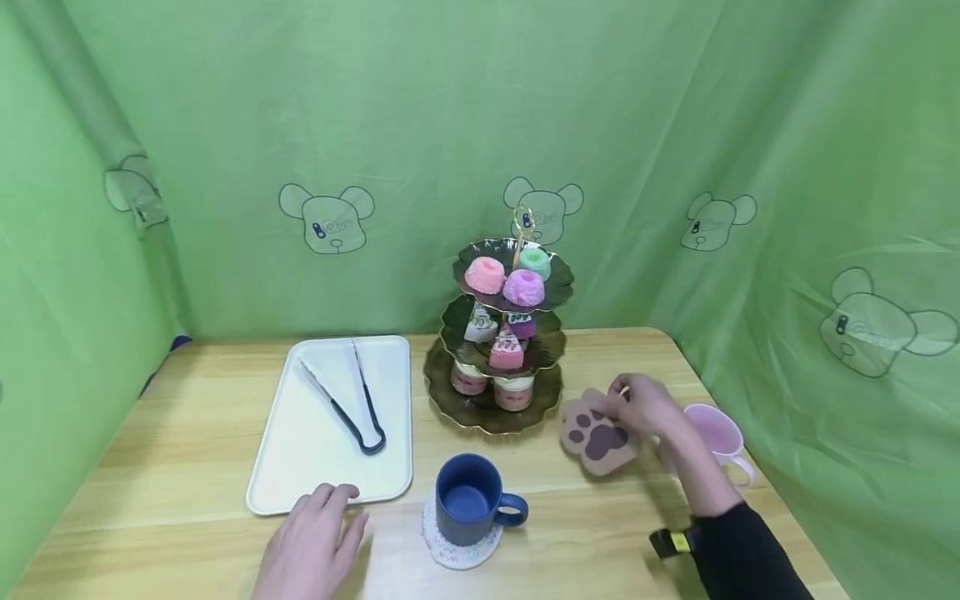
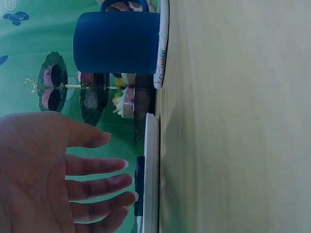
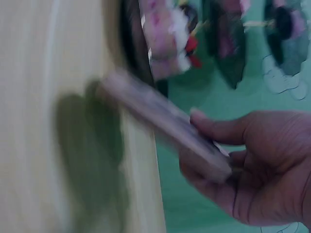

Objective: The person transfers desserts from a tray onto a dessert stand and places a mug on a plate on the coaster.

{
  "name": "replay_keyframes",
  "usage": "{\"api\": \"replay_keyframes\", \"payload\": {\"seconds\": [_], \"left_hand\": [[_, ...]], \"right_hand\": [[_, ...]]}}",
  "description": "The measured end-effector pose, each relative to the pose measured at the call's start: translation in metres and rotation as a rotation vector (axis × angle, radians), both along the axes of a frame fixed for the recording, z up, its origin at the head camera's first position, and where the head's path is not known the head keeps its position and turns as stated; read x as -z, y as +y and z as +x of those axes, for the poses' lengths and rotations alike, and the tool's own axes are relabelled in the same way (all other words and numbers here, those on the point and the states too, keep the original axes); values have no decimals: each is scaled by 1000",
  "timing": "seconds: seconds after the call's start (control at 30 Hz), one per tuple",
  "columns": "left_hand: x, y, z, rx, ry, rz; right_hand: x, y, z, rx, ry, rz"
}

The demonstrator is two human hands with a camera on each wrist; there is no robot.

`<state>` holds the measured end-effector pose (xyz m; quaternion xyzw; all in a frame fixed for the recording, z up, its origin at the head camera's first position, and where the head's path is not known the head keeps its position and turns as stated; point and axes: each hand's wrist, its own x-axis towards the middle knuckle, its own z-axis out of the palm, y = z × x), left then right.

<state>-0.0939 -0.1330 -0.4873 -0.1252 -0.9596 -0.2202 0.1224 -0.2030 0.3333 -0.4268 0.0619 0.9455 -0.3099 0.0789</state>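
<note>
In the head view my right hand (image 1: 643,406) pinches a brown paw-shaped coaster (image 1: 600,440) by its upper right edge. The right wrist view shows the coaster (image 3: 165,124) tilted and raised off the table, thumb on one face and fingers behind, its shadow below. My left hand (image 1: 311,542) hovers with relaxed fingers just in front of the white tray (image 1: 300,450), holding nothing. Right of that hand a dark blue mug (image 1: 468,500) stands on a round speckled coaster (image 1: 460,557), its handle pointing right.
Black-handled tongs (image 1: 367,437) lie on the tray. A three-tier stand (image 1: 491,421) with small cakes and dessert cups rises at the back middle. A pink cup (image 1: 716,433) stands at the right edge, partly behind my right forearm. Green curtains (image 1: 420,125) enclose the table.
</note>
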Motion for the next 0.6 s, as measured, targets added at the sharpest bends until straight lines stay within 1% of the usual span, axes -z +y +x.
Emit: {"api": "replay_keyframes", "payload": {"seconds": [0.1, 0.2, 0.23, 0.27, 0.33, 0.47, 0.53, 0.6], "left_hand": [[-3, -3, -1, -6, 18, 1], [-6, -5, -1, -19, 13, 5], [-6, -6, -1, -22, 8, 5], [-6, -7, -1, -23, -2, 6], [-6, -8, -1, -25, -28, 7], [-5, -10, 0, -34, -67, 5], [-5, -10, 1, -38, -71, 3], [-4, -10, 2, -40, -71, 0]], "right_hand": [[14, -19, 24, 31, -34, -158], [36, -41, 44, 32, -24, -206], [42, -47, 50, 30, -11, -202], [48, -53, 55, 25, 15, -173], [56, -61, 64, 6, 89, -74], [65, -68, 75, -43, 273, 189], [67, -69, 77, -69, 318, 268], [69, -69, 78, -85, 333, 299]]}}
